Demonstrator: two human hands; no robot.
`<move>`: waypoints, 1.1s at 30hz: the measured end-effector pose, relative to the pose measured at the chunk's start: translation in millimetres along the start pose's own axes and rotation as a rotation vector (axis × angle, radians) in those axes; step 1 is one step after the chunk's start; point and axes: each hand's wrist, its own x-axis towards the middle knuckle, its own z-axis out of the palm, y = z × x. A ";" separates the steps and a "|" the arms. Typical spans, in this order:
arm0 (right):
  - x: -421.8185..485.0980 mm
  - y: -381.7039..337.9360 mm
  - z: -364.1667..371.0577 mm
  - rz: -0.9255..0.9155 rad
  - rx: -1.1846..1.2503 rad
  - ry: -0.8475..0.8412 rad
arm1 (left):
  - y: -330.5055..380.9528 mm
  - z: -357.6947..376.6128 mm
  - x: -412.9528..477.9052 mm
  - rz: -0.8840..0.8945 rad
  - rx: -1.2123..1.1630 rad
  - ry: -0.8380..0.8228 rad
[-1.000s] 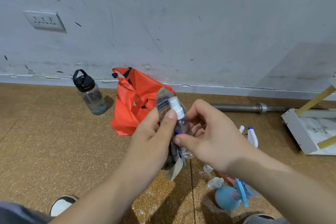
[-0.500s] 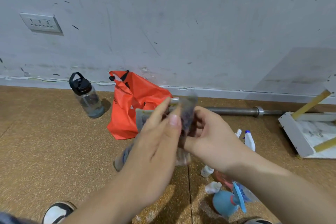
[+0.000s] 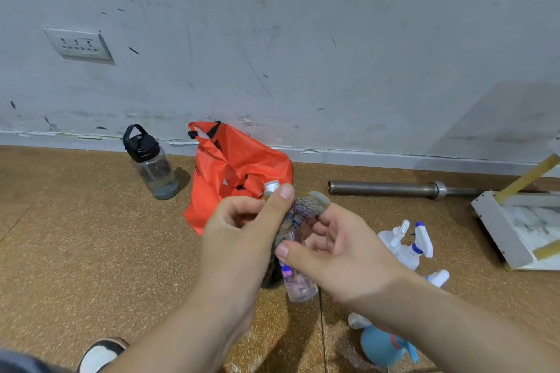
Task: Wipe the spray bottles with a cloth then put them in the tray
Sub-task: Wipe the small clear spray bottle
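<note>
Gripping a clear cylindrical bottle (image 3: 298,286), right hand (image 3: 342,257) presses knitted cloth (image 3: 303,209).

A single head-worn view is given, taken from above and in front of the orange bag (image 3: 239,166), tilted down toward it; the wall (image 3: 303,39) behind it is faced from near

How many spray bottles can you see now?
6. The held bottle wrapped in the cloth; on the floor, two trigger bottles, a white-capped one, a small white one, a blue one. The arm may hide more.
</note>
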 end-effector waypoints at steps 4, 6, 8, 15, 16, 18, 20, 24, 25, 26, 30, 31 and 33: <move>2.8 3.6 1.2 -0.069 -0.246 0.140 | 6.4 5.0 -25.4 -0.050 0.013 -0.229; 1.7 10.5 1.8 -0.149 -0.546 0.146 | 5.4 4.2 -28.2 0.033 0.009 -0.253; -0.1 13.5 4.0 -0.201 -0.700 0.133 | 2.0 4.1 -26.0 0.150 0.056 -0.208; 3.3 12.1 11.3 -0.238 -0.751 0.128 | 2.2 -2.0 -15.6 0.254 0.061 -0.046; 5.1 10.7 11.0 -0.162 -0.571 0.109 | 1.1 -3.0 -13.2 0.243 0.056 -0.026; 6.9 7.7 6.7 0.045 -0.134 0.025 | 1.5 -4.6 -10.3 0.207 0.048 -0.014; 6.2 3.0 0.4 0.182 0.085 -0.093 | 1.7 -5.1 -8.5 0.179 0.024 -0.066; 3.5 7.0 -0.8 0.049 -0.059 -0.049 | 1.0 -0.2 -20.0 0.282 0.158 -0.199; 2.5 10.1 -0.1 -0.062 -0.318 0.024 | -0.2 2.1 -23.5 0.312 0.217 -0.202; 0.8 13.1 -0.2 -0.154 -0.598 0.072 | -2.9 3.0 -24.4 0.335 0.249 -0.194; 0.0 8.0 2.4 -0.217 -0.903 0.119 | -3.1 -0.3 -18.4 0.332 0.167 -0.145; 2.0 5.2 1.9 -0.151 -0.709 0.112 | -0.7 -1.4 -17.5 0.311 0.145 -0.130; 5.7 -1.8 -1.4 0.051 -0.263 0.013 | 1.3 -3.7 -14.6 0.249 0.116 -0.076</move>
